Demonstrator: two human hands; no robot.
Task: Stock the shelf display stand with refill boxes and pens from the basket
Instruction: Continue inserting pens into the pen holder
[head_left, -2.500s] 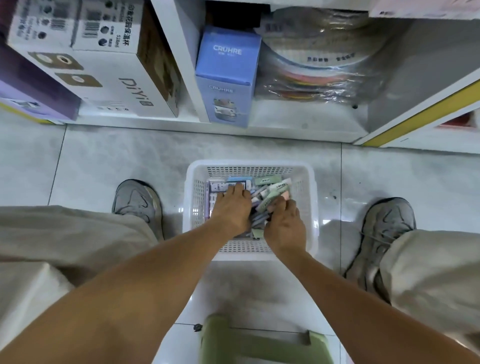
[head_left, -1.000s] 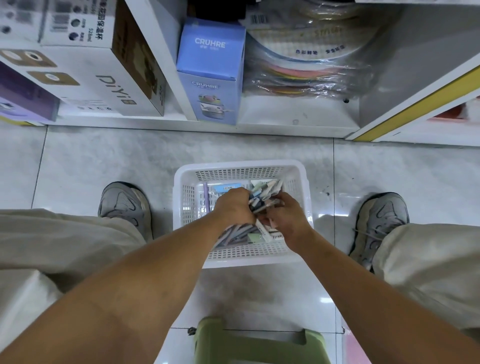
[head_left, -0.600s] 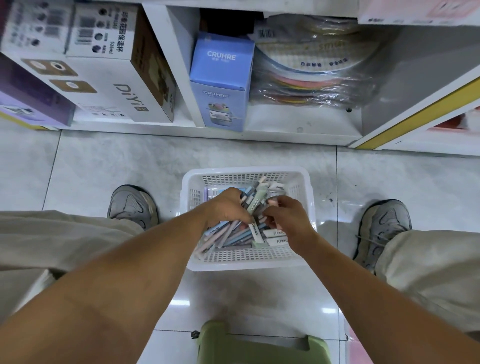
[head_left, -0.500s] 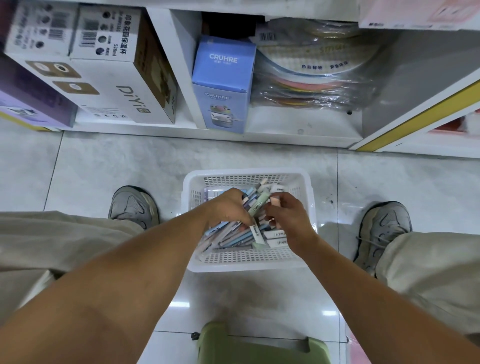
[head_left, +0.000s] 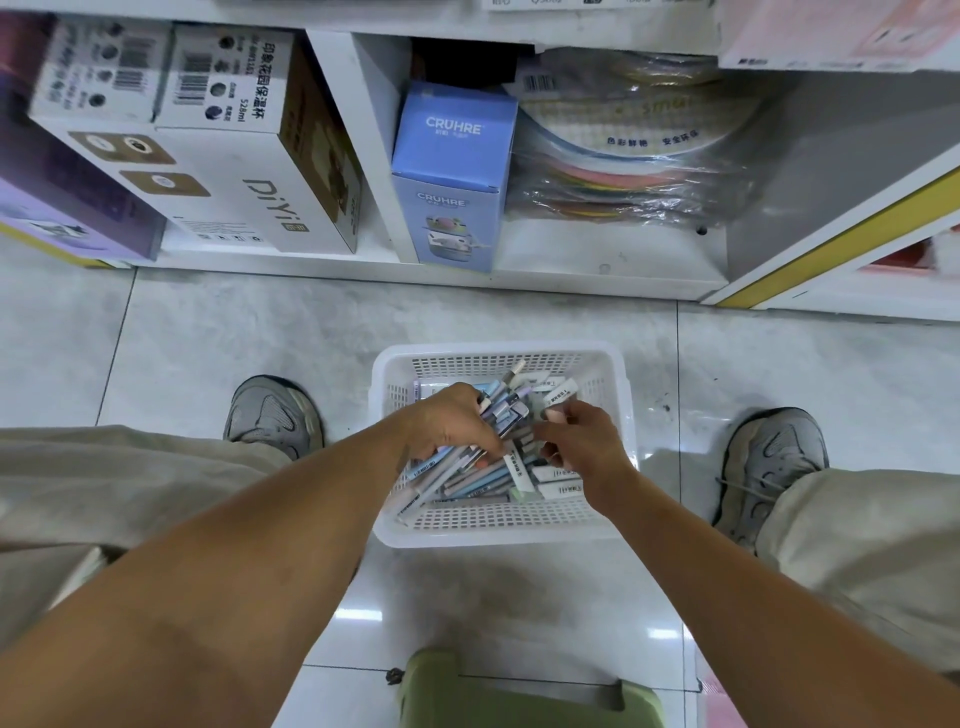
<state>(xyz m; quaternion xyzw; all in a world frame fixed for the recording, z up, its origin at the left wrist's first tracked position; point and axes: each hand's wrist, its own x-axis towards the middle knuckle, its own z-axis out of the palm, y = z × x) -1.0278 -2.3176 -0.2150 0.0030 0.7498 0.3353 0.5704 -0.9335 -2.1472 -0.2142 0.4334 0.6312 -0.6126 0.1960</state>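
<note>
A white plastic basket (head_left: 498, 530) stands on the floor between my feet. My left hand (head_left: 449, 421) grips a thick bundle of pens (head_left: 501, 410), whose ends stick out above and below my fist, over the basket. My right hand (head_left: 579, 439) is beside the bundle and pinches a pen or two at its right edge. More pens and small white refill boxes (head_left: 558, 475) lie in the basket under my hands. The display stand is not in view.
A white bottom shelf (head_left: 571, 275) runs across the top, holding a blue CRUHRE box (head_left: 452, 176), a white DiYi box (head_left: 234, 156) and wrapped round mats (head_left: 634, 156). My grey shoes (head_left: 272, 415) flank the basket. A green stool (head_left: 524, 691) is beneath me.
My left hand has gathered loose pens from the basket into a bundle and raised it slightly. My right hand has come alongside to help. The view has tilted up a little.
</note>
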